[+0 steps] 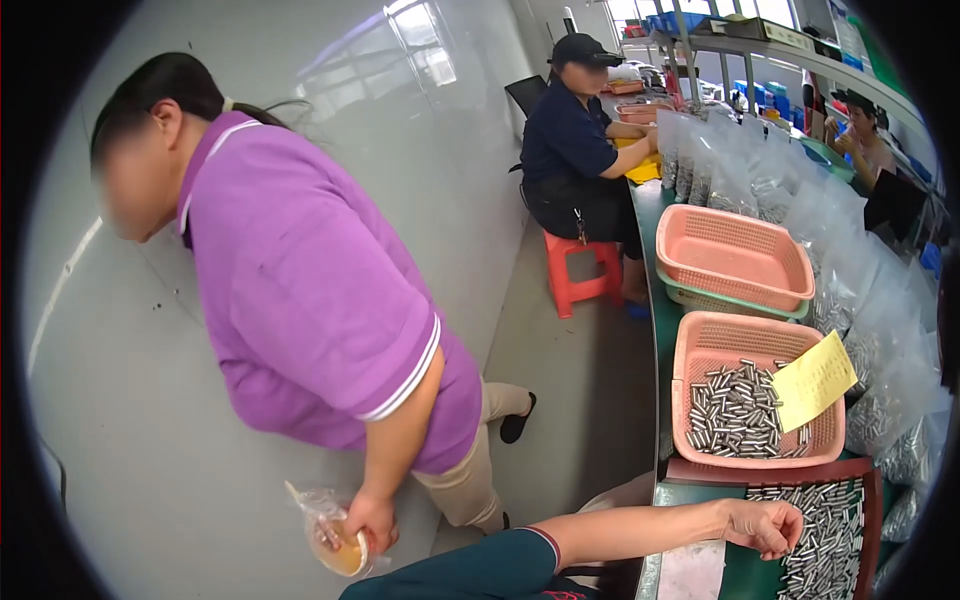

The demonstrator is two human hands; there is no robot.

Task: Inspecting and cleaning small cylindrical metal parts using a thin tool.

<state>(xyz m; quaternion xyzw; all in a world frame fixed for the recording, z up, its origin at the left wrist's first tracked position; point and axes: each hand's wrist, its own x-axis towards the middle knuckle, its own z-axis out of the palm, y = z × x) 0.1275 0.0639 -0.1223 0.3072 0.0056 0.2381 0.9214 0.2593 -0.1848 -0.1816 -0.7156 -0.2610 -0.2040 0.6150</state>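
Purple cloth at left marks a polo-shirted person (310, 270) carrying a clear plastic bag (318, 515), with grey floor (560, 370) opening a walking strip up to the long left edge of the green worktop (648, 205). Next come a pink perforated basket (730, 340) of silver pins and, nearer, the left hand (765, 527), fingers curled, though whether its grip is clamped on anything I cannot tell. Loose metal pins (825, 530) spread rightward to the red-brown tray's (872, 520) rim, and bulging clear bags (890, 390) crowd the worktop's right side.
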